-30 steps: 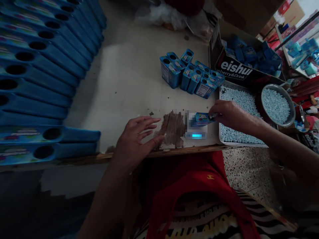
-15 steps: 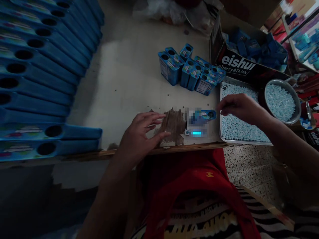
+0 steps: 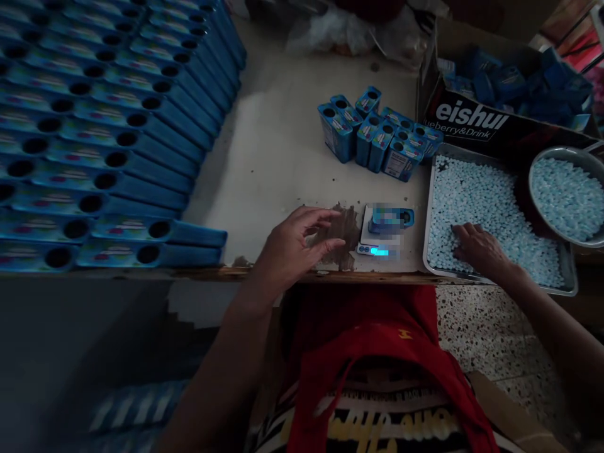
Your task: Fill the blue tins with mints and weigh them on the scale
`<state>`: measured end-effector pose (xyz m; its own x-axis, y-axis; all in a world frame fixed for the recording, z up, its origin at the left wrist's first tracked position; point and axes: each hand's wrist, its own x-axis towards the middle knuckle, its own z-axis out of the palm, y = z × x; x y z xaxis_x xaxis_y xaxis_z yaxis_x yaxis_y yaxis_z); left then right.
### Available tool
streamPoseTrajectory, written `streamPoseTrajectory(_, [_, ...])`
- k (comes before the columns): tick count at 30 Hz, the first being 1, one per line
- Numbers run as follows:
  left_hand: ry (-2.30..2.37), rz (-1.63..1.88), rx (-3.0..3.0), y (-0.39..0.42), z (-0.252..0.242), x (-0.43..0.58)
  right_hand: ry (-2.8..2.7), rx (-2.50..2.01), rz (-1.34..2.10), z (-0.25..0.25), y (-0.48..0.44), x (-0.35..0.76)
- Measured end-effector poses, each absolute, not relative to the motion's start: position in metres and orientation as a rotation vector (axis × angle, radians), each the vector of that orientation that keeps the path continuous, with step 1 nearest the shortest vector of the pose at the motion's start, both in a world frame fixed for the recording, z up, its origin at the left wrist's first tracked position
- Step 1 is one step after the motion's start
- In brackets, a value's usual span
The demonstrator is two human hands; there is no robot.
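A small blue tin lies on its side on a little white scale with a lit display, near the table's front edge. My left hand rests open on the table just left of the scale, fingers spread and holding nothing. My right hand reaches into a metal tray full of pale blue candies, fingers curled down among them; whether it holds any is hidden.
Several upright open blue tins stand behind the scale. Rows of stacked blue tins fill the table's left. A cardboard box marked "eishui" with blue tins and a metal bowl of candies sit at right.
My right hand let go of the blue tin on the scale and moved right and down into the candy tray. The left hand stayed beside the scale.
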<state>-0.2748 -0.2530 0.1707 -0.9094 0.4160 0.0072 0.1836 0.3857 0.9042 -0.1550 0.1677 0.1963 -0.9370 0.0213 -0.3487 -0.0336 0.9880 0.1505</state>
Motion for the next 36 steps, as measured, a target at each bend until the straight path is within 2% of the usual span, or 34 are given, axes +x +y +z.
streamPoseTrajectory(3, [2.443,1.541,0.551,-0.245,0.181,-0.274,2.878,0.091,-0.127,0.188,0.187,-0.164])
streamPoseTrajectory(8, [2.490,1.526,0.609,-0.227,0.187,-0.273,2.822,0.366,-1.021,0.192,0.210,-0.176])
streamPoseTrajectory(11, [2.504,1.480,0.626,-0.215,0.184,-0.272,2.723,0.468,-1.270,0.193,0.196,-0.181])
streamPoseTrajectory(18, [2.594,1.365,0.640,-0.210,0.183,-0.274,2.896,0.268,-1.068,0.186,0.171,-0.200])
streamPoseTrajectory(27, [2.523,1.461,0.573,-0.228,0.168,-0.279,2.558,0.205,-1.459,0.219,0.139,-0.222])
streamPoseTrajectory(36, [2.476,1.466,0.617,-0.234,0.161,-0.286,2.836,-0.316,-0.880,0.276,0.075,-0.245])
